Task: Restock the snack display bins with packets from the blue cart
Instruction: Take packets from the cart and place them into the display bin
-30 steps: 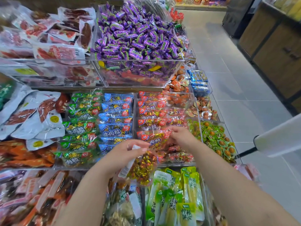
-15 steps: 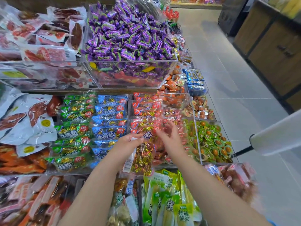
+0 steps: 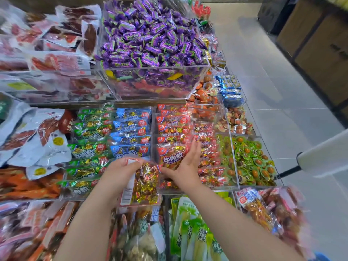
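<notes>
My left hand (image 3: 120,171) grips the top edge of a clear packet of gold-wrapped sweets (image 3: 146,182), which hangs below it in front of the bins. Straight-fingered, my right hand (image 3: 185,164) presses against the right side of a red packet (image 3: 172,153) standing at the front of a clear acrylic bin (image 3: 232,162). That bin holds a row of the same red packets running back. Green packets (image 3: 88,149) and blue packets (image 3: 131,135) fill the rows to the left.
A raised clear bin of purple sweets (image 3: 150,44) stands behind. Green egg packs (image 3: 250,161) fill the bin to the right. Green vegetable packs (image 3: 194,230) lie below my arms. A white handle (image 3: 323,157) juts in at the right, over tiled floor (image 3: 273,87).
My right hand has moved from reaching into the red packets to pressing flat against the front red packet. My left hand still holds the gold packet, slightly raised. The camera has tilted.
</notes>
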